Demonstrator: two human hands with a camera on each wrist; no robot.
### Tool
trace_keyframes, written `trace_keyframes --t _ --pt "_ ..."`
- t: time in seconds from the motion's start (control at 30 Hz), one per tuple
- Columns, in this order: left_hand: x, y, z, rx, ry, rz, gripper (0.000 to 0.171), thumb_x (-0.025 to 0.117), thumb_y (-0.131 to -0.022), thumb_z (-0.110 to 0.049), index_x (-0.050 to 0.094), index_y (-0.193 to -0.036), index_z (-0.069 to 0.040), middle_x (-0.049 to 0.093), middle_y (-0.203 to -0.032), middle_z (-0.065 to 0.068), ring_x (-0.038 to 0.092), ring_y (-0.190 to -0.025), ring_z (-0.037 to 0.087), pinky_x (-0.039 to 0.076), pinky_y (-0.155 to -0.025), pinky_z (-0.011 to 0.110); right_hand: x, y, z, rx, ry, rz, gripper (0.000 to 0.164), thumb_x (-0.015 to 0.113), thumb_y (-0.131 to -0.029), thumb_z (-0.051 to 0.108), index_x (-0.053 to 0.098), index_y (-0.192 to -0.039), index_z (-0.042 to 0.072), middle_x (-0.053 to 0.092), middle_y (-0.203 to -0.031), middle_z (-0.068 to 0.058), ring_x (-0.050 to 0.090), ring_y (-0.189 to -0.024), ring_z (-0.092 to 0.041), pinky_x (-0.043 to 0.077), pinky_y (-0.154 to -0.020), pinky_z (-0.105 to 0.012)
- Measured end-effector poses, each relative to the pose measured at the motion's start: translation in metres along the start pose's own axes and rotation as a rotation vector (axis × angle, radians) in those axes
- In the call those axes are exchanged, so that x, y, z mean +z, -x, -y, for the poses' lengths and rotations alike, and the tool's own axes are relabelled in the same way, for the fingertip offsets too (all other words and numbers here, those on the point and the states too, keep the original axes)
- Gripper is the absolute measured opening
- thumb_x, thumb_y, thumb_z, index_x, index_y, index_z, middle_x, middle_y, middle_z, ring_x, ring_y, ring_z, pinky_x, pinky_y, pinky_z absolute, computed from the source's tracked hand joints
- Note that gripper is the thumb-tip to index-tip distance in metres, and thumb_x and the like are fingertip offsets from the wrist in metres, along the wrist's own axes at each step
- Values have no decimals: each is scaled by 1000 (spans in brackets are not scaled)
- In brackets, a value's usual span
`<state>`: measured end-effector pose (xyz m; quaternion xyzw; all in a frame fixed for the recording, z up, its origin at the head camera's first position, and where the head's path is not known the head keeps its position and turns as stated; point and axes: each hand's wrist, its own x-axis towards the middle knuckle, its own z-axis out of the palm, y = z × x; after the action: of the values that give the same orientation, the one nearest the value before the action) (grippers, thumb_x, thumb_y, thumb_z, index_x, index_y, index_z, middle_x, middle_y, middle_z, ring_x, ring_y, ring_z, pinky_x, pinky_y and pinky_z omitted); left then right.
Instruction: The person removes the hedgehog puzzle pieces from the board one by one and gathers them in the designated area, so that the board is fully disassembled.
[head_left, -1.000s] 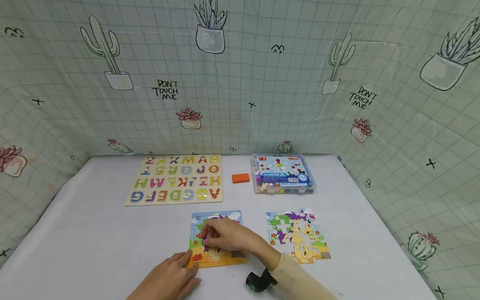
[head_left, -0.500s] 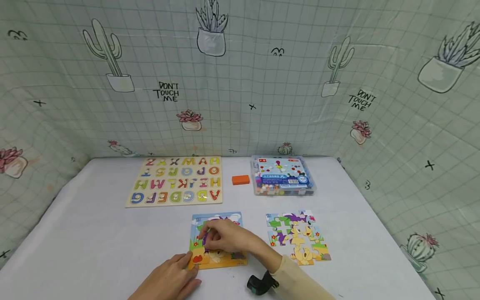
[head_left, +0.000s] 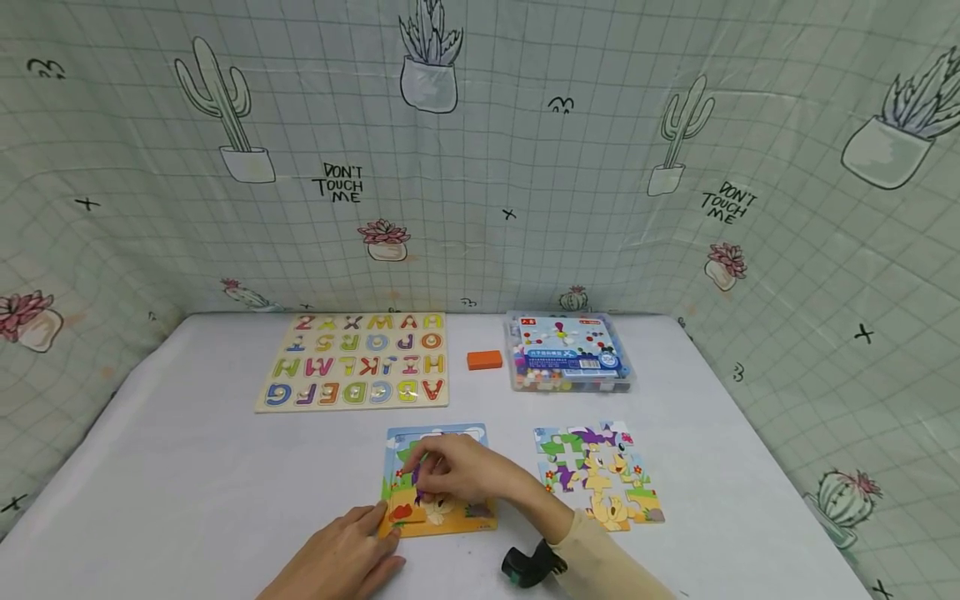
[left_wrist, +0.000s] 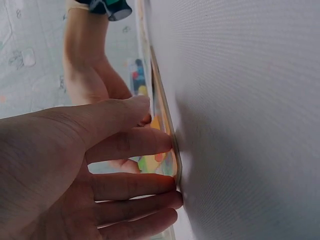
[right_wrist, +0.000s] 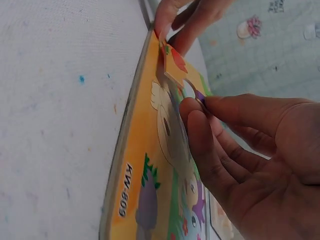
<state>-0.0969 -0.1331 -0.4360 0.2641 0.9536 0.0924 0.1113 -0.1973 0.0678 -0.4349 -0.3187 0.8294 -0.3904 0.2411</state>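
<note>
A picture puzzle board (head_left: 450, 526) with a blue sky and an orange ground lies in front of me. My left hand (head_left: 337, 554) rests at its near left corner. In the left wrist view its fingers are straight, tips at the board edge (left_wrist: 165, 102). My right hand (head_left: 461, 468) is over the board's middle, pinching a puzzle piece (right_wrist: 201, 97) with purple on it between thumb and fingertips, mostly hidden by them. Beside that, an orange puzzle piece (right_wrist: 172, 68) with a red shape sits tilted up at the corner, against my left fingertips.
A partly spaced-out set of puzzle pieces (head_left: 600, 504) lies to the right. Behind are a wooden alphabet board (head_left: 352, 409), an orange block (head_left: 484, 360) and a clear box (head_left: 573, 385) of coloured parts. A black wrist device (head_left: 525, 567) is near my right sleeve.
The head view shifts slightly. Both hands stay at the puzzle board, and the orange corner piece's near edge now shows more, as if raised a little.
</note>
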Motion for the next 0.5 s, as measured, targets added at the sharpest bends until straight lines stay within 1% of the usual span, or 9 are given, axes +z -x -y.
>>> trace_keyframes --t 0.13,0.23,0.33,0.43,0.5 --pt "0 -1 -1 -14 -8 16 35 66 -90 -42 77 -106 -13 67 -122 22 64 -109 35 54 -90 49 -5 7 -6 -10 -8 -13 14 63 -96 14 67 -110 14 67 -84 7 62 -71 0 51 -69 -16" --pt "0 -1 -2 -38 -8 38 37 66 -90 -44 77 -107 -13 67 -123 20 63 -111 34 53 -93 48 -11 16 -13 -16 -12 -17 15 63 -96 13 66 -110 14 67 -85 6 62 -71 -1 51 -72 -17" --pt "0 -2 -3 -66 2 54 38 66 -89 -45 77 -108 -14 66 -124 19 62 -113 34 52 -94 48 -16 28 -21 -14 -24 -18 14 62 -96 12 66 -109 14 67 -84 3 62 -69 -3 51 -70 -17" --pt "0 -2 -5 -85 10 55 38 67 -88 -46 77 -107 -14 66 -125 19 62 -114 34 52 -95 49 -24 42 -30 -1 -68 -19 14 61 -96 11 66 -109 14 69 -84 -1 65 -69 -8 53 -68 -20" --pt "-1 -2 -5 -89 4 41 38 68 -88 -46 77 -106 -14 65 -125 20 62 -113 34 52 -94 49 -31 52 -37 6 -104 -17 14 60 -97 11 65 -110 12 69 -85 -5 67 -70 -12 55 -68 -22"
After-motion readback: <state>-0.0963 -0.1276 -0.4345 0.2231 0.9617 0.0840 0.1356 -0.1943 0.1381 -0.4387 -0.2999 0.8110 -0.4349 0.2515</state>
